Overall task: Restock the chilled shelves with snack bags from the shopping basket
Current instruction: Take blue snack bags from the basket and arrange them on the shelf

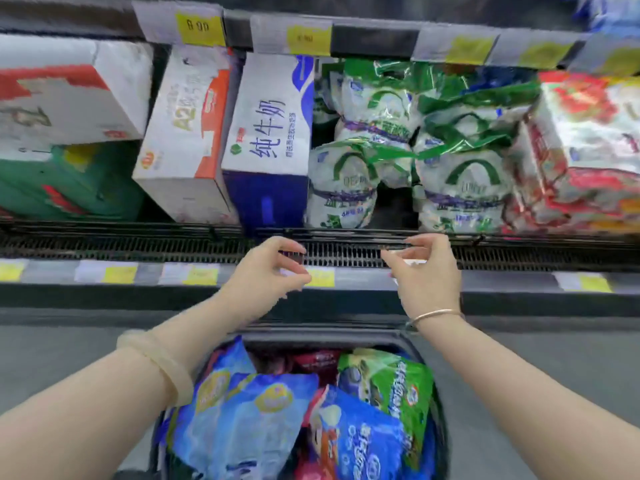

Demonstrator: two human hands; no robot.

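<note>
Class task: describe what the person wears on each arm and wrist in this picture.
Both arms are bare, with no sleeves or gloves on the hands. The left wrist wears a thick, pale, translucent bangle; the right wrist wears a thin metallic bracelet.

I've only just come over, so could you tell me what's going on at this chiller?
A person is restocking the chilled shelf from a shopping basket full of snack bags. Both hands are raised in front of the shelf edge, above the basket, and neither holds a bag: the left hand and right hand have loosely curled fingers. White-and-green bags already sit on the shelf beside milk cartons.
</note>
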